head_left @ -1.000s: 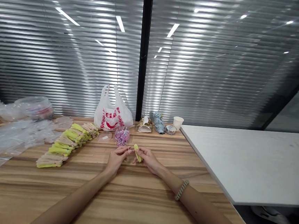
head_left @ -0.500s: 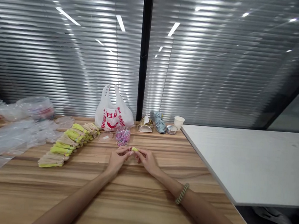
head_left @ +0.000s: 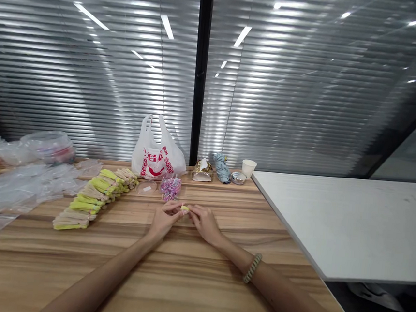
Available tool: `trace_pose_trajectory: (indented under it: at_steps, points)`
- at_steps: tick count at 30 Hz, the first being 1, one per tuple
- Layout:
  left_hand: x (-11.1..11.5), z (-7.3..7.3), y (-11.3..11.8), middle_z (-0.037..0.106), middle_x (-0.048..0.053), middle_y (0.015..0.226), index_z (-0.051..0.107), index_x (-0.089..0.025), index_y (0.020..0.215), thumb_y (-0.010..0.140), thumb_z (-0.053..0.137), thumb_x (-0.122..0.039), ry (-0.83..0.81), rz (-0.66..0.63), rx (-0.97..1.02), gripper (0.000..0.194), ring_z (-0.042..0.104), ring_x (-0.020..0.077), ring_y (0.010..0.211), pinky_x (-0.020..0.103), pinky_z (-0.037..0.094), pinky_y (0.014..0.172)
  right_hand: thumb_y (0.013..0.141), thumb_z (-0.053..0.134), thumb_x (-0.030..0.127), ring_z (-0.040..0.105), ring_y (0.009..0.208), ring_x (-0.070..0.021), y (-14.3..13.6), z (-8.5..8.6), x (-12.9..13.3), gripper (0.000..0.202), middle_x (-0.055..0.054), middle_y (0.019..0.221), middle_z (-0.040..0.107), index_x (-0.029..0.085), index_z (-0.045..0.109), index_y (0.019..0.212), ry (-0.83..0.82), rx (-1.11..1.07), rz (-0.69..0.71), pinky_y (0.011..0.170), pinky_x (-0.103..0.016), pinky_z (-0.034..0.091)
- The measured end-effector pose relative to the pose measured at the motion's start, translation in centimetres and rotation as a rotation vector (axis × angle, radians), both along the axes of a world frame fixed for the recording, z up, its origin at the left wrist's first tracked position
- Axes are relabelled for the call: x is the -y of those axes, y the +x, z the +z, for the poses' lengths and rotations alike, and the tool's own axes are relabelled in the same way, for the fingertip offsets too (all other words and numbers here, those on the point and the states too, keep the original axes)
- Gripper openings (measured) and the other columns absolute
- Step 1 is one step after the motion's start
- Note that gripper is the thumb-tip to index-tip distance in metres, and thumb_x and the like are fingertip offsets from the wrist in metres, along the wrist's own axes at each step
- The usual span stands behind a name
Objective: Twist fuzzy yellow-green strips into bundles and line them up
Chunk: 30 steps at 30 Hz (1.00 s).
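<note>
Above the table, my left hand (head_left: 164, 220) and my right hand (head_left: 205, 224) meet fingertip to fingertip. Between them is a small yellow fuzzy bundle (head_left: 185, 208), its end pinched by my right fingers. My left thumb and forefinger are closed on a thin pale pink band, which lies at the bundle's left end; whether it fully loops round cannot be made out. Just behind my hands is a clear tub of pink and purple bands (head_left: 170, 188). To the left lies a long row of yellow and beige fuzzy bundles (head_left: 95, 197).
A clear round lid (head_left: 147, 187) lies beside the tub. Behind stand a white plastic bag (head_left: 159, 156), a gold tissue pack (head_left: 203, 171), a folded blue umbrella (head_left: 222, 169), a roll of tape (head_left: 238, 178) and a paper cup (head_left: 248, 168). Clear plastic bags (head_left: 19, 183) cover the left side.
The yellow bundle has moved slightly left toward my left fingers, and the pink band now sits at it rather than beside it. Both hands stay in nearly the same place.
</note>
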<state>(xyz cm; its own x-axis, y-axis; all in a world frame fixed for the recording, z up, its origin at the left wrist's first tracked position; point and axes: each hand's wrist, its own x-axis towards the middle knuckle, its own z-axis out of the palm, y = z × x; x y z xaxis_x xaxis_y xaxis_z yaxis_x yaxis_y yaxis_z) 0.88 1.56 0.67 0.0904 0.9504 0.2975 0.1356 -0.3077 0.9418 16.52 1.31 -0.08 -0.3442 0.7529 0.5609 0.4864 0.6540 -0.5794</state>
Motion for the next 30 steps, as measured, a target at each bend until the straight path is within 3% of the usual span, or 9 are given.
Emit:
trace_pose_trajectory:
  at_steps: [6, 15, 21, 25, 30]
  points:
    - [0.28, 0.39, 0.00, 0.058, 0.009, 0.096, 0.068, -0.017, 0.090, 0.064, 0.066, -0.036, 0.035, -0.045, -0.094, 0.033, 0.053, 0.0143, 0.072, 0.026, 0.045, 0.062, 0.085, 0.037, 0.014, 0.056, 0.075, -0.0155, 0.30, -0.22, 0.23, 0.030, -0.005, 0.084, 0.062, 0.021, 0.060, 0.103, 0.100, 0.128, -0.030, 0.066, -0.023, 0.040]
    - [0.18, 0.24, -0.03, 0.055, 0.008, 0.099, 0.069, -0.019, 0.087, 0.065, 0.065, -0.036, 0.058, -0.081, -0.143, 0.028, 0.055, 0.0192, 0.087, 0.027, 0.048, 0.067, 0.086, 0.040, 0.017, 0.057, 0.073, -0.0158, 0.45, -0.19, 0.35, 0.026, -0.006, 0.082, 0.064, 0.021, 0.061, 0.099, 0.166, 0.210, -0.106, 0.067, -0.025, 0.040]
    - [0.39, 0.33, 0.17, 0.054, 0.009, 0.101, 0.069, -0.019, 0.087, 0.067, 0.062, -0.038, 0.047, -0.069, -0.147, 0.029, 0.056, 0.0176, 0.081, 0.027, 0.048, 0.065, 0.085, 0.040, 0.017, 0.058, 0.078, -0.0178, 0.36, -0.50, 0.20, 0.025, -0.006, 0.090, 0.065, 0.021, 0.062, 0.097, 0.106, 0.136, -0.151, 0.072, -0.028, 0.040]
    - [0.44, 0.39, 0.35, 0.058, 0.009, 0.098, 0.071, -0.020, 0.081, 0.071, 0.057, -0.040, 0.074, -0.044, -0.142, 0.026, 0.055, 0.0209, 0.090, 0.029, 0.048, 0.070, 0.086, 0.041, 0.021, 0.058, 0.081, -0.0182, 0.33, -0.64, 0.00, 0.024, -0.005, 0.094, 0.065, 0.023, 0.061, 0.097, 0.055, 0.047, -0.177, 0.074, -0.029, 0.040]
    - [0.80, 0.90, 0.60, 0.057, 0.010, 0.103, 0.071, -0.020, 0.081, 0.076, 0.052, -0.039, 0.117, -0.054, -0.188, 0.027, 0.054, 0.0212, 0.093, 0.029, 0.048, 0.069, 0.085, 0.040, 0.024, 0.059, 0.077, -0.0180, 0.32, -0.44, -0.31, 0.024, -0.005, 0.087, 0.066, 0.021, 0.061, 0.097, -0.015, -0.083, -0.197, 0.071, -0.027, 0.041]
